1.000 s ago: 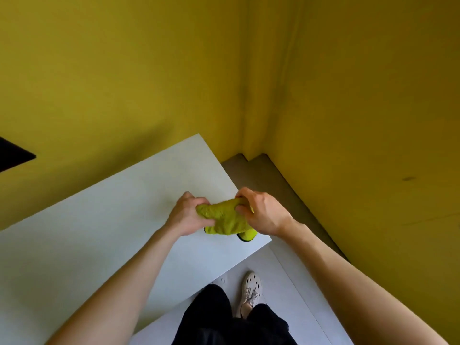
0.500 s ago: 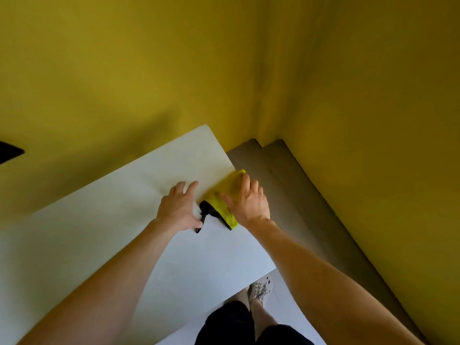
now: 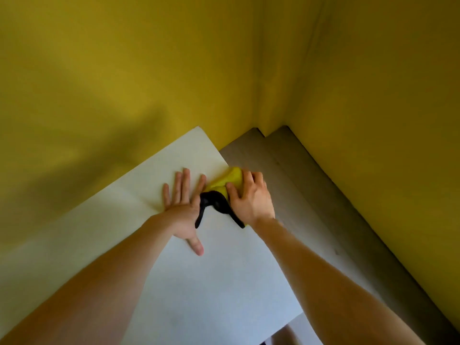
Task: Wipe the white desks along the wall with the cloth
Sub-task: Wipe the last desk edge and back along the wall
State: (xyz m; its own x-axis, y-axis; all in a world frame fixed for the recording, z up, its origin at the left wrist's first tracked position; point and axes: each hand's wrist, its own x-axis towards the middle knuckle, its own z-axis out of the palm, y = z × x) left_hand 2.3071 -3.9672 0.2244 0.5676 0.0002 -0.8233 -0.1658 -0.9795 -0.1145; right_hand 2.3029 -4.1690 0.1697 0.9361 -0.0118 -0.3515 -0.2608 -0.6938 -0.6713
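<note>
White desk (image 3: 211, 290) set against yellow wall, corner near grey floor (image 3: 311, 195). On it: yellow cloth (image 3: 230, 181) with black edge at right rim, left hand (image 3: 183, 210) flat, right hand (image 3: 251, 197) pressing cloth.

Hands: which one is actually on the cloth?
The right hand, pressing the yellow cloth at the desk's right edge. The left hand lies flat, fingers spread, on bare desk beside it.

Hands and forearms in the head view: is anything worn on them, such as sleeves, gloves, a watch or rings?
Nothing shows. The left hand and right hand are bare, with no gloves, and I can see no rings or watch. Both forearms are uncovered right down to the picture's lower edge, so no sleeve comes into view.
</note>
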